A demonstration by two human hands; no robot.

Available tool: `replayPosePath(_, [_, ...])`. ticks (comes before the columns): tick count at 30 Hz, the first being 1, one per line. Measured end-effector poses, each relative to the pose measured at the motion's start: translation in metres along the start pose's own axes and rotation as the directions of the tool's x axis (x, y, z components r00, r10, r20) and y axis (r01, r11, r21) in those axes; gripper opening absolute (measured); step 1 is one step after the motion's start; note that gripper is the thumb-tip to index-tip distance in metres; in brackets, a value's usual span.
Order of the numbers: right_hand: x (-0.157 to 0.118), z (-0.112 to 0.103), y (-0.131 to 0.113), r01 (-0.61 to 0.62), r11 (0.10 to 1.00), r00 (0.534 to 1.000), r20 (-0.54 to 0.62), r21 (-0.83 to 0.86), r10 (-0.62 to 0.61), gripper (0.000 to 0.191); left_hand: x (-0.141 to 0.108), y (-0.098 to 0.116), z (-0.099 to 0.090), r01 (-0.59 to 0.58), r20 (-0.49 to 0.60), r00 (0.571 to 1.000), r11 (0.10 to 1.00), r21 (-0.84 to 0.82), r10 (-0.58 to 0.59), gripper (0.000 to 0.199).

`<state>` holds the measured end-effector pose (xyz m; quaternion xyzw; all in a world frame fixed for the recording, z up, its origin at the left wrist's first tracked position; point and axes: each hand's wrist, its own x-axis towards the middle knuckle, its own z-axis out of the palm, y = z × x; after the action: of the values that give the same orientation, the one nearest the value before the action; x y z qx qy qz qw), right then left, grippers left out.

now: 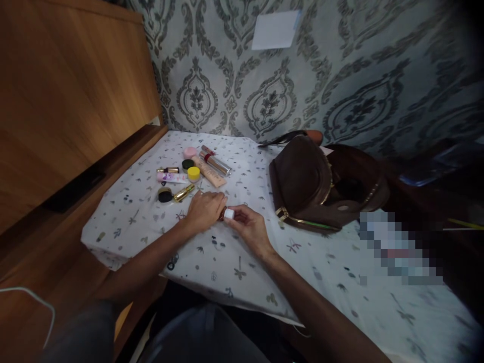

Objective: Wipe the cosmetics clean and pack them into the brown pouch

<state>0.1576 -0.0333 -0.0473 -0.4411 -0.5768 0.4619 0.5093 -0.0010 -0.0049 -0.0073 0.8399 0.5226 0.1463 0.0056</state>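
A small reddish-brown bottle with a white cap [229,214] is between my two hands, low over the patterned tablecloth. My left hand [206,210] is wrapped round its brown body, most of which the fingers hide. The fingertips of my right hand [250,226] pinch the white cap from the right. Just beyond my left hand lie a gold tube [184,192], a black-lidded jar [165,195], a yellow-lidded jar [193,174] and a peach squeeze tube [209,172].
A dark brown handbag [302,176] stands open on the right. Farther back on the patterned cloth [234,267] are a pink round item [189,152], slim tubes [216,163] and a floral tube [172,177]. A wooden cabinet [75,91] borders the left side, and patterned wallpaper rises behind.
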Motion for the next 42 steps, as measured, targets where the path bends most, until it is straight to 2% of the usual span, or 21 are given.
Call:
replayPosePath(3, [-0.001,0.0,0.0,0.052,0.998,0.999,0.005,-0.037,-0.052,0.03,-0.001,0.012,-0.005,-0.038,0.045,0.998,0.999,0.011,0.037,0.039])
replayPosePath(6, [-0.002,-0.001,-0.002,0.105,0.992,0.994,0.034,-0.077,-0.103,0.028,0.0,0.013,-0.008,-0.079,0.088,0.993,0.996,-0.033,0.082,0.037])
replayPosePath(9, [-0.003,-0.002,-0.006,0.163,0.978,0.985,0.079,-0.134,-0.153,0.025,0.005,0.001,-0.009,-0.06,0.129,0.989,0.99,-0.129,0.077,0.039])
replayPosePath(13, [-0.004,-0.004,-0.006,0.233,0.955,0.97,0.119,-0.182,-0.213,0.019,0.013,-0.027,-0.005,0.02,0.142,0.99,0.959,-0.282,0.021,0.043])
replayPosePath(16, [-0.004,-0.004,-0.004,0.227,0.959,0.971,0.117,-0.171,-0.209,0.021,0.013,-0.041,0.001,0.089,0.154,0.988,0.886,-0.456,-0.02,0.038])
replayPosePath(18, [-0.004,-0.003,-0.001,0.183,0.969,0.981,0.091,-0.164,-0.17,0.027,0.009,-0.043,0.005,0.092,0.101,0.994,0.85,-0.519,-0.046,0.035])
replayPosePath(21, [-0.004,-0.001,0.001,0.048,0.992,0.996,0.079,-0.121,-0.039,0.04,0.0,-0.039,0.008,0.039,-0.014,0.999,0.872,-0.487,-0.053,0.035])
replayPosePath(23, [-0.005,0.001,0.002,-0.041,0.998,0.994,0.098,-0.057,0.047,0.04,-0.007,-0.036,0.007,0.024,-0.021,0.999,0.892,-0.45,-0.038,0.035])
replayPosePath(25, [-0.005,0.002,0.002,-0.079,0.997,0.991,0.104,-0.008,0.08,0.037,-0.011,-0.034,0.003,0.015,0.008,1.0,0.916,-0.4,-0.013,0.035])
replayPosePath(29, [-0.005,0.004,0.002,-0.011,0.999,0.996,0.084,-0.037,0.014,0.034,-0.012,-0.027,-0.012,-0.005,0.11,0.994,0.983,-0.184,0.026,0.034])
replayPosePath(32, [-0.006,0.004,0.002,0.097,0.99,0.992,0.085,-0.107,-0.088,0.03,-0.008,-0.007,-0.026,0.016,0.205,0.979,0.999,-0.041,-0.007,0.035])
replayPosePath(35, [-0.007,0.004,0.002,0.183,0.974,0.979,0.109,-0.134,-0.169,0.03,-0.002,0.017,-0.036,0.005,0.304,0.953,1.0,-0.006,-0.003,0.034])
replayPosePath(37, [-0.007,0.004,0.003,0.202,0.969,0.976,0.108,-0.142,-0.188,0.032,0.002,0.026,-0.038,-0.004,0.335,0.942,1.0,-0.024,0.012,0.039])
replayPosePath(39, [-0.006,0.004,0.004,0.195,0.971,0.978,0.099,-0.139,-0.182,0.032,0.003,0.023,-0.034,-0.009,0.315,0.949,0.998,-0.064,0.029,0.041])
replayPosePath(42, [-0.006,0.004,0.005,0.154,0.981,0.985,0.096,-0.114,-0.144,0.034,0.001,-0.001,-0.023,-0.027,0.224,0.973,0.987,-0.161,0.063,0.04])
